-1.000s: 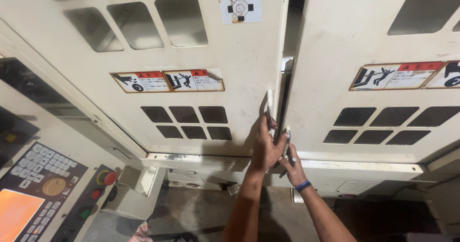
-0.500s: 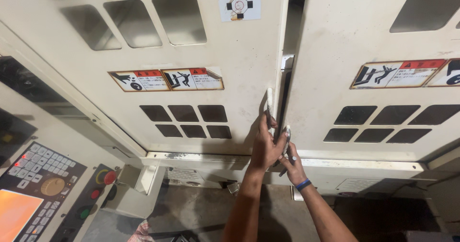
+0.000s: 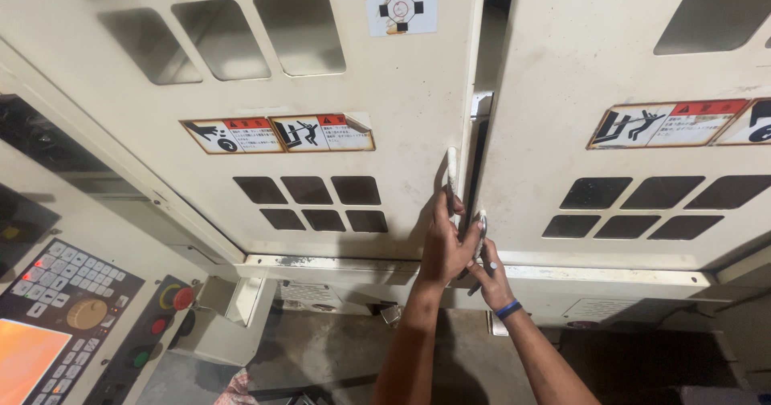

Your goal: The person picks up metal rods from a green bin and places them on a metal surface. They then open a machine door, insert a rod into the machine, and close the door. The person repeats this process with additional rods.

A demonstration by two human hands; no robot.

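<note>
At the far left sits the control panel (image 3: 60, 317), with a lit orange screen, a grey keypad, a yellow dial and red and green push buttons; no hand is near it. To its right stands the left door (image 3: 321, 92) of the cream machine enclosure, carrying window cut-outs, a pair of warning labels (image 3: 277, 134) and a block of dark vent squares. Its metal handle (image 3: 452, 176) runs upright along the door's right edge. The left hand (image 3: 446, 244) is closed around the lower part of this handle, fingers wrapped and the thumb side towards the gap. A narrow dark gap (image 3: 482, 156) separates the two doors, so they are not fully together. Just right of the gap, the right hand (image 3: 486, 268), with a blue band at the wrist, is curled around the handle of the right door (image 3: 626, 52), touching the left hand from below. Judgement: the step in hand is working the two sliding doors at their meeting edges; whether they are being parted or closed cannot be told. The next move calls for a firm, level, equal pull or push on both handles, with fingers kept out of the gap.
</note>
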